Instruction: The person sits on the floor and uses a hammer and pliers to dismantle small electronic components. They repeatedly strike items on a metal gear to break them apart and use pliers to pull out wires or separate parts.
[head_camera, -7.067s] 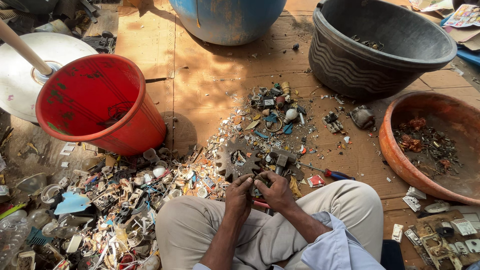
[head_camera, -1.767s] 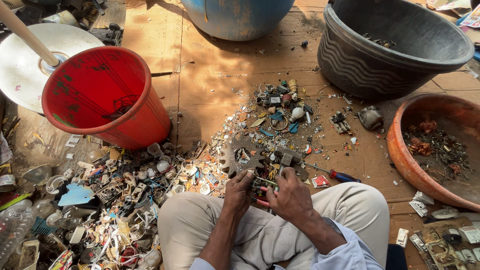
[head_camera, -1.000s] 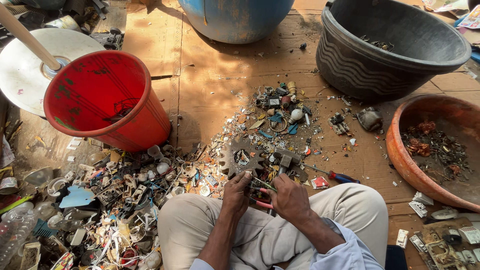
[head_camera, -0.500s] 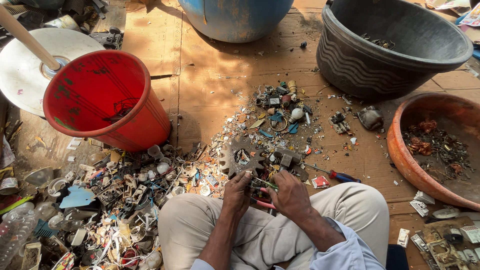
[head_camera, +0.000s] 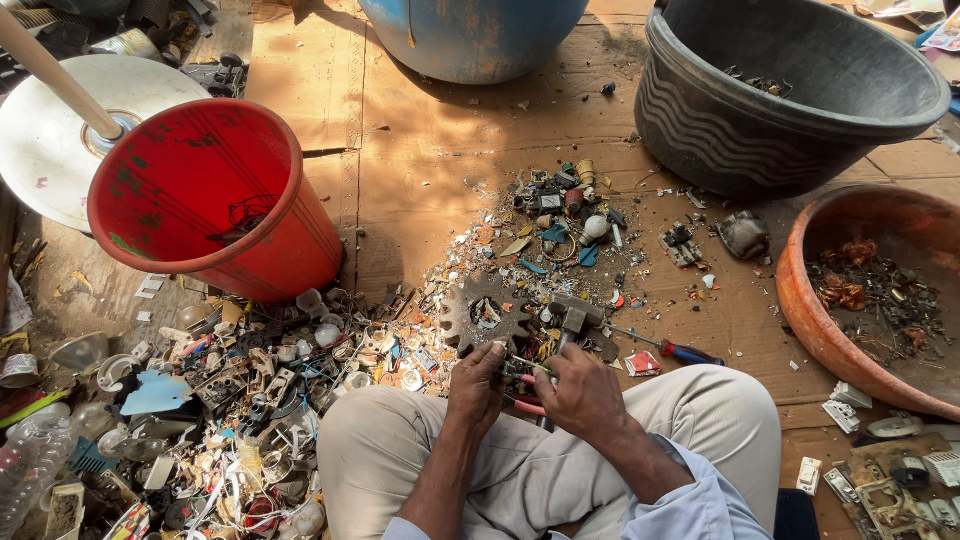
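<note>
Both hands meet over the lap: left hand (head_camera: 476, 385) pinches a small circuit scrap (head_camera: 516, 371); right hand (head_camera: 583, 392) clamps red-handled pliers (head_camera: 527, 405). Best w/ a steady, close grip.

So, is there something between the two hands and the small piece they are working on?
Nothing visible. The left hand and the right hand both already touch the small green part, held between them above the lap.

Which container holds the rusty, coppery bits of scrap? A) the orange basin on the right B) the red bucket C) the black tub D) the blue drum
A: the orange basin holds coppery scrap; the black tub looks nearly bare.
</note>
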